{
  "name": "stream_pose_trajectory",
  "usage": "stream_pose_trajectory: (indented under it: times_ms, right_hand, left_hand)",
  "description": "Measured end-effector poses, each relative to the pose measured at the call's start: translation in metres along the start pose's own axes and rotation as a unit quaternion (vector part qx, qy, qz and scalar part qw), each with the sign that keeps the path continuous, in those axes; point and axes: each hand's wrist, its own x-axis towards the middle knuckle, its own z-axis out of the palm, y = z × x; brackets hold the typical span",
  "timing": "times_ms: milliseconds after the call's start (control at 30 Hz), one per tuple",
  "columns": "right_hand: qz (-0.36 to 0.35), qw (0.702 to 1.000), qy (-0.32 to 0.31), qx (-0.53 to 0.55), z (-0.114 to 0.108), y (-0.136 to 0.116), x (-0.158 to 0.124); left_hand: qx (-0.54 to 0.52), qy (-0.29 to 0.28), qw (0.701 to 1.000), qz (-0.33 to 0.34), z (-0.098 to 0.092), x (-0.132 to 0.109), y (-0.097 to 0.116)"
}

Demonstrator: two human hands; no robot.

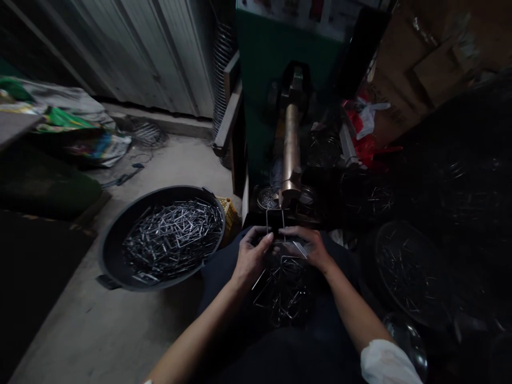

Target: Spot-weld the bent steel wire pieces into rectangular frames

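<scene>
The left hand (252, 258) and right hand (308, 246) pinch a bent steel wire frame (276, 209) upright, above a heap of bent wire pieces (282, 293) in the lap, beside a black basin (112, 240) of straight rods (172, 240)

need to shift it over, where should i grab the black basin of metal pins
Probably by the flat lug on the near left of the black basin, from above with fingers under it, other hand on the opposite lug. Both jut clear of the rim, away from the metal pins heaped inside.
</scene>
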Motion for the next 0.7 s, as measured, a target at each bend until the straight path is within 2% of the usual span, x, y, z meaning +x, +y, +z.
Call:
stream_pose_trajectory:
  times_ms: [167,267,400,533,700]
  right_hand:
    - [0.015,1.0,-0.009,0.0,0.001,0.001,0.001]
    - [0.028,0.999,0.02,-0.031,0.002,0.005,0.006]
    - [0.01,0.992,0.094,-0.088,-0.004,0.014,0.024]
    - [0.026,0.993,0.099,-0.062,-0.011,0.022,0.042]
    - [0.056,0.991,0.113,-0.048,-0.014,0.024,0.052]
  left_hand:
    - [0.079,0.001,0.996,0.044,-0.006,0.004,0.0]
    - [0.121,0.017,0.99,0.073,-0.005,0.015,0.005]
    - [0.108,0.021,0.991,0.08,0.004,0.043,0.017]
    - [0.086,0.014,0.992,0.092,0.012,0.067,0.026]
    - [0.094,0.007,0.991,0.098,0.013,0.081,0.033]
